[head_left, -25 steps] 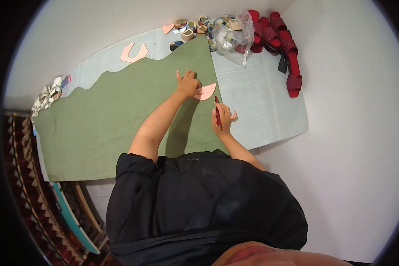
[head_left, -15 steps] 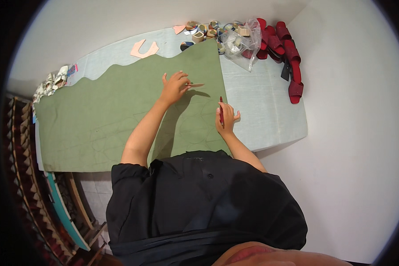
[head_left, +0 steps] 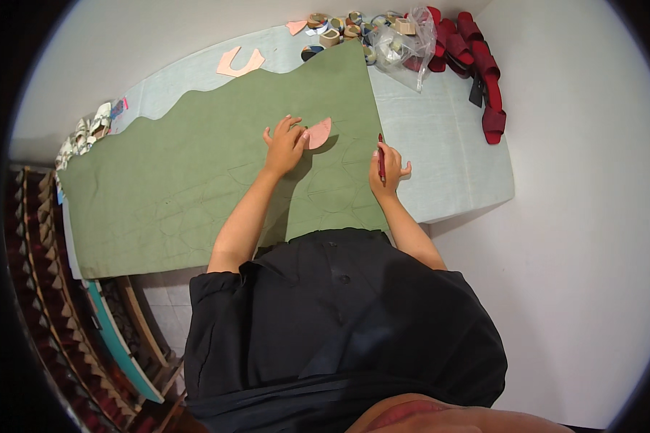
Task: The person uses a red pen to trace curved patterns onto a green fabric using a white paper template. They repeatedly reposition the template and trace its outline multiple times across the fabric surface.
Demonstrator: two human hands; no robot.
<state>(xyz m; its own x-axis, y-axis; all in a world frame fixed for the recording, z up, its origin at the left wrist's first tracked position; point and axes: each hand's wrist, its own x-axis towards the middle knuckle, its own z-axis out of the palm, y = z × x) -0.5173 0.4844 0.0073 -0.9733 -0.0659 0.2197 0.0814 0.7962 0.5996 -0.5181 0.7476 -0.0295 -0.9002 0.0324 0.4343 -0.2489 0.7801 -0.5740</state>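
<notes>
A large green sheet of material with a wavy far edge covers much of the table, and thin outlines are drawn across its near half. My left hand pinches the left edge of a small pink pattern piece, shaped like a rounded wedge, just over the sheet. The piece casts a shadow on the green material. By the sheet's right edge, my right hand holds a dark red pen, its upper end toward the far side.
A U-shaped pink pattern lies beyond the sheet on the pale table cover. Several rolls, a clear plastic bag and red sandals line the far right. White patterned shoes stand at the far left. A wall borders the right.
The pink piece has turned from edge-on to show its flat face. Both hands now appear farther right in the picture, as the whole view has shifted. The pen stays in my right hand.
</notes>
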